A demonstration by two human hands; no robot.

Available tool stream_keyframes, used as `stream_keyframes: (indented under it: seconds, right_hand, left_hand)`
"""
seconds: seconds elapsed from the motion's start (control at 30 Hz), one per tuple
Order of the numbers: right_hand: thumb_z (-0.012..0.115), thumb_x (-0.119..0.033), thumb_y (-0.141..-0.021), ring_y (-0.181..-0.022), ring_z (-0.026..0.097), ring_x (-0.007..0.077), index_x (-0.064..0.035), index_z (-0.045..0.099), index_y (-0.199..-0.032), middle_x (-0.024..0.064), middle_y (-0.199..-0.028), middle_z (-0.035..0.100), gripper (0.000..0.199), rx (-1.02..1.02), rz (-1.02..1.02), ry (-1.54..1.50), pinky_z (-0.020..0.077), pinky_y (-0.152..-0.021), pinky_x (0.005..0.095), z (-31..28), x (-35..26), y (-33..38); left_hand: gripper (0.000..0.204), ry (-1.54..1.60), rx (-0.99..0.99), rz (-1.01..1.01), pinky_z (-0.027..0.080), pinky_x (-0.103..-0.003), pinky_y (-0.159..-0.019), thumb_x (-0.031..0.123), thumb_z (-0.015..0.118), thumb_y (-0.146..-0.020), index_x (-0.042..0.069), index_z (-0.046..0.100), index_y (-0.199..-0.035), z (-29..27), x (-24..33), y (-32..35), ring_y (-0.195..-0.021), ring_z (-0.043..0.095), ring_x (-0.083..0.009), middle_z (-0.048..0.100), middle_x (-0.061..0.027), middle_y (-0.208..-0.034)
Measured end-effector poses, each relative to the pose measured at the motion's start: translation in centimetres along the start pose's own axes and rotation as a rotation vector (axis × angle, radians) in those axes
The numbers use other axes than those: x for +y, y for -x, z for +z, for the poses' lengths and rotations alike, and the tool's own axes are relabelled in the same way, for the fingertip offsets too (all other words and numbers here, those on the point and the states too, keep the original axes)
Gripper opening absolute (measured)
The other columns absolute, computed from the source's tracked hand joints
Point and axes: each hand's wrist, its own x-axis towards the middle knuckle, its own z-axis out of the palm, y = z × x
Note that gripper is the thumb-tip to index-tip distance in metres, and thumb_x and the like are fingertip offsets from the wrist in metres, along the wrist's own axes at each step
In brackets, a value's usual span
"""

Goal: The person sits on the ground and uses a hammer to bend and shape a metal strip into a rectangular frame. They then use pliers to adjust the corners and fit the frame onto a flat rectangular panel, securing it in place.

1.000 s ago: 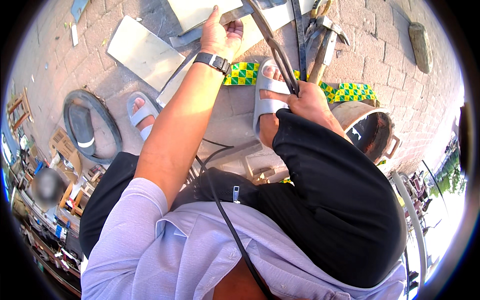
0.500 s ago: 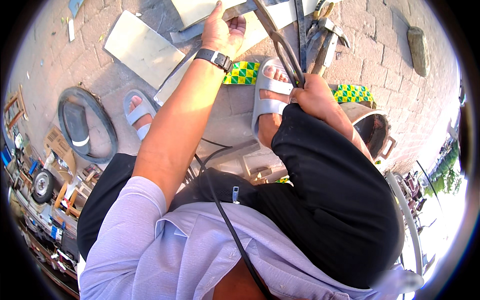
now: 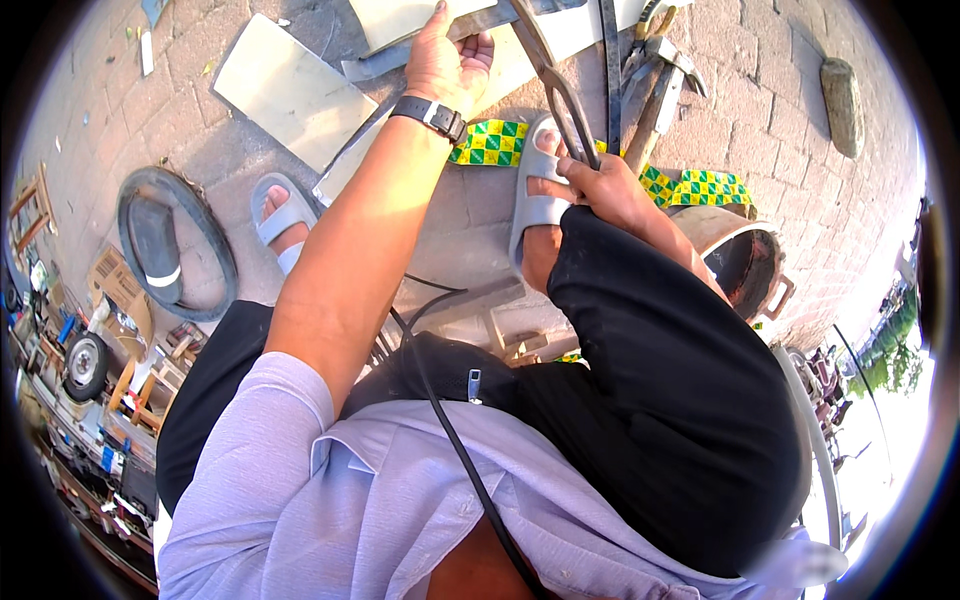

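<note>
My left hand, wearing a black-strapped watch, grips a dark grey strip near the top edge. Its thumb lies over the strip and touches a cream sheet just beyond; its fingers curl underneath. In my right hand are the long handles of dark metal snips, held close together beside my right sandal. The blades point up at the grey strip and are partly cut off by the picture's edge.
A hammer and other hand tools lie right of a dark strap. Another cream sheet rests on the paving, left. A tyre is at far left; a bucket stands right, and a stone lies far right.
My right hand has moved slightly left and squeezed the snips' handles closer together. My left hand stays almost in place on the strip.
</note>
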Motion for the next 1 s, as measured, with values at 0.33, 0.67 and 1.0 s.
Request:
stream_keyframes:
  seconds: [0.33, 0.67, 1.0]
  right_hand:
    - [0.055, -0.049, -0.104, -0.084, 0.073, 0.0117, 0.0000, 0.062, -0.133, 0.0118, -0.095, 0.079, 0.057, 0.081, 0.134, 0.204, 0.0527, -0.072, 0.0298, 1.6, -1.5, -0.2]
    - [0.058, -0.045, -0.104, -0.089, 0.074, 0.0157, -0.0033, 0.062, -0.135, 0.0146, -0.100, 0.077, 0.052, 0.137, 0.053, 0.043, 0.0529, -0.072, 0.0311, 3.2, -1.8, 0.9]
    - [0.060, -0.035, -0.103, -0.091, 0.073, 0.0228, -0.0001, 0.069, -0.122, 0.0150, -0.096, 0.076, 0.041, 0.166, 0.055, 0.159, 0.0527, -0.082, 0.0368, 2.4, 0.0, -0.5]
  left_hand:
    - [0.043, 0.014, 0.056, -0.019, 0.057, -0.038, -0.083, 0.031, 0.075, -0.096, -0.002, 0.056, -0.116, -0.5, 0.1, -0.5, -0.095, 0.063, -0.0260, 0.063, -0.0172, -0.105]
    - [0.043, 0.034, 0.003, -0.008, 0.056, -0.039, -0.083, 0.032, 0.075, -0.096, 0.001, 0.057, -0.119, -0.7, -0.4, -0.6, -0.097, 0.062, -0.0259, 0.063, -0.0163, -0.104]
    - [0.040, 0.019, 0.056, 0.008, 0.056, -0.039, -0.082, 0.030, 0.074, -0.097, 0.002, 0.056, -0.120, -0.1, 0.0, 0.1, -0.096, 0.062, -0.0257, 0.062, -0.0156, -0.104]
